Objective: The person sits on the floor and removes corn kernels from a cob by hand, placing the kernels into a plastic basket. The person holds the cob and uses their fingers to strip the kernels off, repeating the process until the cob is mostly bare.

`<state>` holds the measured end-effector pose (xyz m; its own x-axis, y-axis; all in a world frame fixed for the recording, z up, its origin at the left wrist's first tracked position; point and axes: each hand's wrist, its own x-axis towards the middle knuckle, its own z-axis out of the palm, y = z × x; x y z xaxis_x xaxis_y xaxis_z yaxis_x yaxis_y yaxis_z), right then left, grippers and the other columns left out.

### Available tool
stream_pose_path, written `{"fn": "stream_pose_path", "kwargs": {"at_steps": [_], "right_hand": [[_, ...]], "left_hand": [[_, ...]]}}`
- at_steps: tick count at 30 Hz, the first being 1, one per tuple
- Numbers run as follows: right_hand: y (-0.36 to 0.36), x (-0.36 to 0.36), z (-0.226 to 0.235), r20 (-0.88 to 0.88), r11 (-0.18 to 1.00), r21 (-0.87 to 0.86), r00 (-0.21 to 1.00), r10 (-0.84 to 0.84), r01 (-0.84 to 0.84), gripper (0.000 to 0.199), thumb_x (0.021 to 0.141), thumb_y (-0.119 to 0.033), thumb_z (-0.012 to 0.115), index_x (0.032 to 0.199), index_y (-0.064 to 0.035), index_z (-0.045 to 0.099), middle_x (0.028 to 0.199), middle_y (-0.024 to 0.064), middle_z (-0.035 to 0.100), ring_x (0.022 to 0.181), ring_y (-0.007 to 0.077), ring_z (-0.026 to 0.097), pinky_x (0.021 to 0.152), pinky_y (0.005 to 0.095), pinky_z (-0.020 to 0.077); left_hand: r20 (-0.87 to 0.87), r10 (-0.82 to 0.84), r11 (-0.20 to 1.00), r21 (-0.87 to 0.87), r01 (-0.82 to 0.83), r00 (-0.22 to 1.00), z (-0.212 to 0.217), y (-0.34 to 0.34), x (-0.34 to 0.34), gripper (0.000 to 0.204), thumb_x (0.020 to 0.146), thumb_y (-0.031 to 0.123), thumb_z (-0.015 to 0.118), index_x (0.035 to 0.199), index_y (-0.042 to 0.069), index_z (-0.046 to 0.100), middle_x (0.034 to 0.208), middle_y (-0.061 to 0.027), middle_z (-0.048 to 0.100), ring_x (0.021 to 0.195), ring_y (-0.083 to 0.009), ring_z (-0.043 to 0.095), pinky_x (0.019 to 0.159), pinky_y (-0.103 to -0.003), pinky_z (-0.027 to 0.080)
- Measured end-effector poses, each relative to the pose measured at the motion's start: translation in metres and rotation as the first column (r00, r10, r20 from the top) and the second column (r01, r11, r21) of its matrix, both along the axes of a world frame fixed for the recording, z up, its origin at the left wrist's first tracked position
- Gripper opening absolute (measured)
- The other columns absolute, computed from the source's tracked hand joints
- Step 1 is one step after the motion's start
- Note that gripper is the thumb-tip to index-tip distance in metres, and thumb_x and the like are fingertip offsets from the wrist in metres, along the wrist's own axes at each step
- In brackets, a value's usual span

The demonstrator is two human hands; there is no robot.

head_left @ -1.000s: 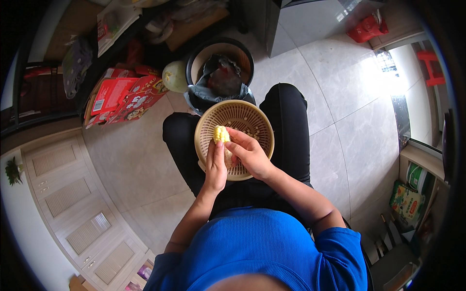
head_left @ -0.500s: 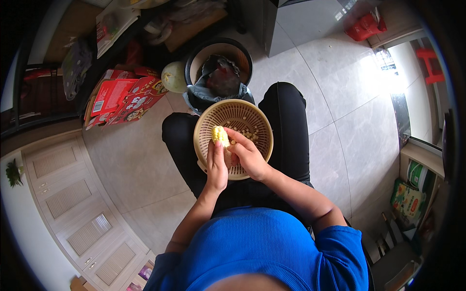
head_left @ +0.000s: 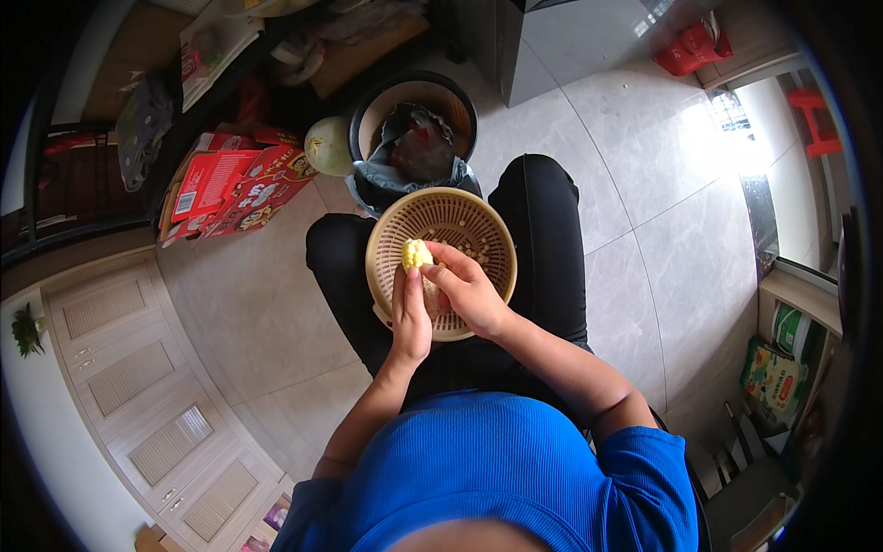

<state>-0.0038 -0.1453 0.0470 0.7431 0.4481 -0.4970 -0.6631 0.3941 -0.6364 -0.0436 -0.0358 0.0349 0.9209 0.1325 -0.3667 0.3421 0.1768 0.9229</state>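
A pale yellow corn cob (head_left: 416, 253) is held upright over a tan slotted plastic basket (head_left: 375, 248) that rests on my lap. My left hand (head_left: 410, 308) grips the cob from its left side, thumb lying along it. Closed round the other side is my right hand (head_left: 467, 293), its thumb pressed on the kernels near the top. Between the hands the lower part of the cob is mostly covered. Loose corn kernels (head_left: 476, 248) lie on the bottom of the basket, partly hidden by my right hand.
Just beyond the basket stands a round bin (head_left: 466, 101) lined with a dark bag. A pale green melon (head_left: 328, 147) sits left of it, beside red cardboard boxes (head_left: 267, 189). Cabinets (head_left: 138, 377) line the left, and a shelf with packages (head_left: 773, 377) is at the right.
My right thumb has shifted up and left onto the top of the cob. The left hand and the basket have hardly moved.
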Motion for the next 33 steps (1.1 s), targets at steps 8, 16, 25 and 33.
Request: {"fn": "stream_pose_path", "kwargs": {"at_steps": [8,16,25,33], "right_hand": [[-0.001,-0.002,-0.004,0.047,0.997,-0.071,0.998,0.030,-0.026,0.040,0.089,-0.016,0.046,0.127,-0.0021,0.041,0.088,-0.0001,0.054,0.061,0.0025,0.046,0.052,0.0170,0.0391],[-0.002,-0.002,0.003,0.016,1.000,-0.001,1.000,0.013,-0.013,0.044,0.086,-0.011,0.045,0.129,-0.0021,0.039,0.088,0.0003,0.054,0.060,0.0048,0.047,0.055,0.0193,0.0413],[0.000,0.000,-0.003,-0.027,0.998,0.063,1.000,0.001,0.000,0.043,0.089,-0.024,0.053,0.125,-0.0024,0.043,0.076,-0.0022,0.052,0.055,0.0024,0.045,0.049,0.0166,0.0392],[-0.001,-0.004,-0.008,-0.090,0.994,0.108,0.996,0.000,0.010,0.040,0.087,-0.015,0.050,0.125,-0.0025,0.043,0.078,-0.0011,0.053,0.055,0.0035,0.046,0.050,0.0176,0.0400]], "left_hand": [[-0.002,-0.010,1.000,-0.012,0.010,1.000,-0.003,0.000,-0.001,0.041,0.098,0.028,0.029,0.127,0.001,0.037,0.122,-0.0085,0.045,0.111,-0.0144,0.045,0.094,-0.027,0.037],[-0.027,0.048,0.993,-0.103,-0.051,0.998,0.008,-0.003,0.002,0.041,0.098,0.028,0.027,0.127,0.000,0.036,0.120,-0.0088,0.045,0.110,-0.0154,0.044,0.095,-0.028,0.034],[-0.038,0.061,0.972,-0.225,-0.068,0.997,0.004,0.003,0.001,0.043,0.098,0.030,0.028,0.131,0.002,0.033,0.125,-0.0085,0.043,0.114,-0.0151,0.043,0.096,-0.029,0.035],[-0.089,0.094,0.956,-0.268,-0.115,0.992,0.006,0.001,0.000,0.044,0.098,0.029,0.027,0.129,0.000,0.035,0.124,-0.0091,0.044,0.113,-0.0156,0.043,0.097,-0.029,0.034]]}}
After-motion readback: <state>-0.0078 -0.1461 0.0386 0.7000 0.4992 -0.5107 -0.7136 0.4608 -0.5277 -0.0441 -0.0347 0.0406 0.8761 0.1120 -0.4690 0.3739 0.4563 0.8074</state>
